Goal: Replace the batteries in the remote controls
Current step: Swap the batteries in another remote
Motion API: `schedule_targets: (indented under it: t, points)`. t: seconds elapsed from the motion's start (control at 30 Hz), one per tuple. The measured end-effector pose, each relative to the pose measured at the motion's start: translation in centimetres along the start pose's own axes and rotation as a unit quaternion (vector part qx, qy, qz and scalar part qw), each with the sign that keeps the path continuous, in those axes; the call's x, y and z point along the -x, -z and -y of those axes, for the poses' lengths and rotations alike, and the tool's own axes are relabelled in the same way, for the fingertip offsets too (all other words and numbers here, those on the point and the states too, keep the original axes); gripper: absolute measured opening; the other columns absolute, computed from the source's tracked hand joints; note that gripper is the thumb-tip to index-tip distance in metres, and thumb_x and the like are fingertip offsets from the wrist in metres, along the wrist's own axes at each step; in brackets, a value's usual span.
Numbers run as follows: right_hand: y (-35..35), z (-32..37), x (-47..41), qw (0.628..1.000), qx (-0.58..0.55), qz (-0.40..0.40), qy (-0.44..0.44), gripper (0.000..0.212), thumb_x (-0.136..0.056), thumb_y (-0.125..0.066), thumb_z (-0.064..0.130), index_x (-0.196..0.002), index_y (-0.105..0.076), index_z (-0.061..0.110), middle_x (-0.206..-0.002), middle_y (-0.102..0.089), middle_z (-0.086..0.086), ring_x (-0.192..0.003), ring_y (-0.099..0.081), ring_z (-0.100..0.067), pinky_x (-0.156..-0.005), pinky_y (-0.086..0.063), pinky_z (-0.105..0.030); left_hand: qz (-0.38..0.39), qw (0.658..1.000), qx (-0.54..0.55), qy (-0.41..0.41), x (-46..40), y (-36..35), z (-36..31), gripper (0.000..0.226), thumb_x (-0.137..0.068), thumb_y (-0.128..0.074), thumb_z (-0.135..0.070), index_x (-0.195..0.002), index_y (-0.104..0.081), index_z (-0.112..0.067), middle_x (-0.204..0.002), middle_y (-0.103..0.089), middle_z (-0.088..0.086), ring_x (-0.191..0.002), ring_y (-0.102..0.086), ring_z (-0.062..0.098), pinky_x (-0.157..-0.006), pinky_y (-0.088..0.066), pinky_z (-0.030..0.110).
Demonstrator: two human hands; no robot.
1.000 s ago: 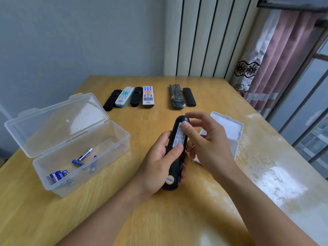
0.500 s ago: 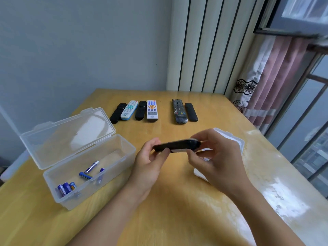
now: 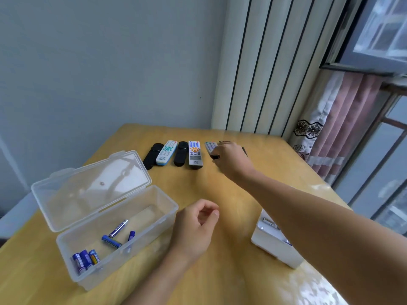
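- Left hand (image 3: 193, 230): loosely curled over the table (image 3: 220, 190), holding nothing.
- Clear box (image 3: 116, 236), near-left edge: six batteries (image 3: 86, 259).
- White box (image 3: 275, 245), near-right edge.
- Right hand (image 3: 231, 159): far edge, fingers curled on a dark remote (image 3: 215, 156); grip partly hidden.
- Left of it, four remotes (image 3: 195, 154) in a row.

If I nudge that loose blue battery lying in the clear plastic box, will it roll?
Probably: the blue battery is a smooth cylinder lying on its side. The clear plastic box has walls that should stop it. It looks small, likely light.
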State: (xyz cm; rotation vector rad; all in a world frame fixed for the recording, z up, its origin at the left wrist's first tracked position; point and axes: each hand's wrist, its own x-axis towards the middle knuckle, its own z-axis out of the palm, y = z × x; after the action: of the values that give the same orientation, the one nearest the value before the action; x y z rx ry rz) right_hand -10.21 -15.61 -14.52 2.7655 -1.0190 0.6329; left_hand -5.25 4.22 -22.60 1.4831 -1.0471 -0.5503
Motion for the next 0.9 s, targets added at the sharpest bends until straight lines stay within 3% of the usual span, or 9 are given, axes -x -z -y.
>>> schedule_targets:
  t: [0.07, 0.13, 0.23, 0.4, 0.47, 0.53, 0.63, 0.73, 0.9]
  points:
    - [-1.3, -0.1, -0.9, 0.999, 0.034, 0.018, -0.003, 0.011, -0.092, -0.063, 0.01, -0.088, -0.073, 0.012, -0.092, -0.071, -0.008, -0.077, -0.061, -0.022, -0.052, -0.037, -0.026, -0.006, 1.0, -0.003, -0.005, -0.4, 0.1, 0.1, 0.017, -0.093, -0.069, -0.019, -0.081, -0.074, -0.029, -0.079, -0.072, -0.017, -0.075, -0.065, -0.001, -0.063, -0.047, 0.009]
    - [-2.3, -0.2, -1.4, 0.998, 0.052, 0.034, -0.013, 0.006, -0.091, -0.067, 0.013, -0.09, -0.072, 0.011, -0.092, -0.072, -0.01, -0.069, -0.058, -0.021, -0.054, -0.04, -0.027, -0.005, 1.0, -0.005, -0.001, -0.7, 0.1, 0.1, 0.017, -0.093, -0.068, -0.019, -0.079, -0.073, -0.028, -0.079, -0.072, -0.016, -0.076, -0.064, 0.001, -0.063, -0.046, 0.009]
    - [-3.3, -0.8, -1.5, 0.997, 0.048, 0.041, -0.036, 0.01, -0.09, -0.071, 0.013, -0.099, -0.072, 0.009, -0.1, -0.073, -0.013, -0.079, -0.066, -0.025, -0.065, -0.056, -0.033, 0.0, 1.0, -0.012, -0.007, -0.9, 0.0, 0.2, 0.017, -0.093, -0.068, -0.019, -0.078, -0.073, -0.025, -0.078, -0.072, -0.016, -0.075, -0.064, 0.0, -0.063, -0.046, 0.009]
    - [-3.9, -1.5, -1.5, 0.993, -0.015, 0.087, -0.078, 0.022, -0.093, -0.07, 0.025, -0.106, -0.074, 0.007, -0.105, -0.072, -0.013, -0.087, -0.069, -0.024, -0.075, -0.06, -0.033, -0.001, 1.0, -0.003, -0.001, -0.9, -0.1, 0.4, 0.016, -0.093, -0.068, -0.02, -0.078, -0.072, -0.026, -0.079, -0.071, -0.015, -0.074, -0.063, -0.001, -0.063, -0.046, 0.009]
    - [-3.6, -1.2, -1.6, 0.994, -0.042, 0.059, -0.078, 0.022, -0.094, -0.068, 0.023, -0.109, -0.075, 0.008, -0.11, -0.072, -0.013, -0.093, -0.068, -0.025, -0.076, -0.058, -0.032, -0.009, 1.0, 0.011, 0.0, -0.9, -0.1, 0.4, 0.015, -0.093, -0.068, -0.02, -0.08, -0.072, -0.027, -0.078, -0.071, -0.016, -0.072, -0.061, -0.002, -0.063, -0.046, 0.009]
    - [-3.3, -0.4, -2.0, 0.995, -0.075, 0.015, -0.057, 0.022, -0.095, -0.066, 0.027, -0.109, -0.075, 0.011, -0.109, -0.072, -0.01, -0.091, -0.067, -0.023, -0.069, -0.051, -0.029, -0.01, 1.0, 0.018, -0.002, -0.9, -0.3, 0.4, 0.014, -0.093, -0.068, -0.021, -0.081, -0.071, -0.028, -0.078, -0.07, -0.016, -0.07, -0.059, -0.003, -0.063, -0.046, 0.009]
    - [-3.7, 2.1, -3.2, 0.994, -0.064, 0.072, -0.044, 0.034, -0.092, -0.067, 0.041, -0.11, -0.069, 0.013, -0.104, -0.07, -0.01, -0.081, -0.064, -0.023, -0.063, -0.051, -0.031, -0.009, 1.0, 0.026, 0.002, -1.0, -0.3, 0.5, 0.013, -0.093, -0.069, -0.021, -0.081, -0.07, -0.026, -0.077, -0.07, -0.014, -0.069, -0.059, -0.003, -0.062, -0.045, 0.009]
    - [-5.1, 3.9, -4.2, 0.988, -0.037, 0.107, -0.106, 0.04, -0.086, -0.07, 0.049, -0.099, -0.057, 0.013, -0.089, -0.058, -0.006, -0.069, -0.055, -0.02, -0.048, -0.037, -0.029, -0.004, 1.0, 0.024, 0.005, -1.0, -0.2, 0.4, 0.014, -0.095, -0.067, -0.021, -0.082, -0.07, -0.026, -0.077, -0.07, -0.015, -0.071, -0.06, -0.001, -0.062, -0.044, 0.008]
    - [-7.2, 5.1, -5.2, 0.965, -0.122, 0.088, -0.214, 0.036, -0.085, -0.074, 0.035, -0.105, -0.055, 0.011, -0.086, -0.053, -0.001, -0.075, -0.054, -0.019, -0.045, -0.031, -0.025, 0.002, 1.0, 0.015, 0.008, -1.0, 0.2, 0.2, 0.007, -0.095, -0.065, -0.025, -0.093, -0.068, -0.031, -0.082, -0.069, -0.012, -0.079, -0.061, 0.001, -0.065, -0.046, 0.01]
